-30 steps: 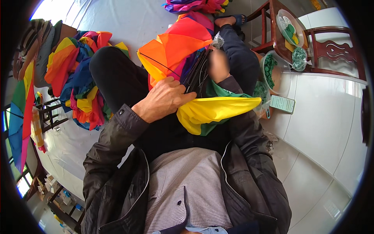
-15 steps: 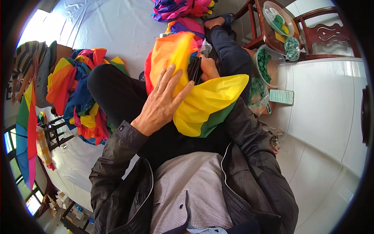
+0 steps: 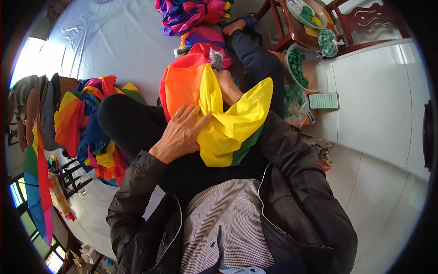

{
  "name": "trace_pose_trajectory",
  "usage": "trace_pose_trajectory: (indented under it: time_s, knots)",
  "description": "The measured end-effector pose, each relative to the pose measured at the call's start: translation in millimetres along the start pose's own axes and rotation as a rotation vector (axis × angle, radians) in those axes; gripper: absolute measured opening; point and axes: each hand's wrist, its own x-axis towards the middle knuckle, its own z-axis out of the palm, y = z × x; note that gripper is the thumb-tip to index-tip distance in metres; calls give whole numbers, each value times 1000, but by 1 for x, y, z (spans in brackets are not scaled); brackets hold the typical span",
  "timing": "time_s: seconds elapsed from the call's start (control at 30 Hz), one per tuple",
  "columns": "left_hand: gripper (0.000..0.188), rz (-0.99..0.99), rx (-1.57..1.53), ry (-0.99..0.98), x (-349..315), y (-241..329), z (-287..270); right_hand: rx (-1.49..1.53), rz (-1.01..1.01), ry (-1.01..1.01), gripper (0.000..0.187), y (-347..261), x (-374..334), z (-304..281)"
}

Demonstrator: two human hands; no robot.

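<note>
- A flat rectangular device with a pale green screen (image 3: 324, 101) lies face up on the white floor, just right of the round bowl of green pieces (image 3: 299, 64); its frame is dark and its long side runs left to right.
- A clear plastic bag of green pieces (image 3: 294, 98) sits just below that bowl, touching the screen's left end.
- A second clear bag of green pieces (image 3: 326, 42), knotted at the top, rests above and to the right of the bowl, on the edge of the brown wooden stool.
- No signs or labels can be made out.
</note>
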Motion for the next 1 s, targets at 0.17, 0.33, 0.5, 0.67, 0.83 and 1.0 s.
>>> trace_pose_trajectory:
  time_s: [0.17,0.33,0.5,0.67,0.83,1.0]
  knots:
    - [74,-8,50,-149,0,-1,11,-70,-265,-175,44,24,28,-9]
    - [67,26,117,-116,10,8,-4,45,-391,-317,32,23,12,-6]
    - [62,271,-32,71,28,0,0,156,-514,-352,28,19,7,1]
    - [60,405,-210,61,29,-7,11,150,-663,-275,26,64,-55,-50]
    - [53,471,-303,40,41,-2,18,148,-811,-159,25,58,-33,-7]
    - [49,486,-378,62,33,-1,30,141,-926,-189,25,75,-59,-18]
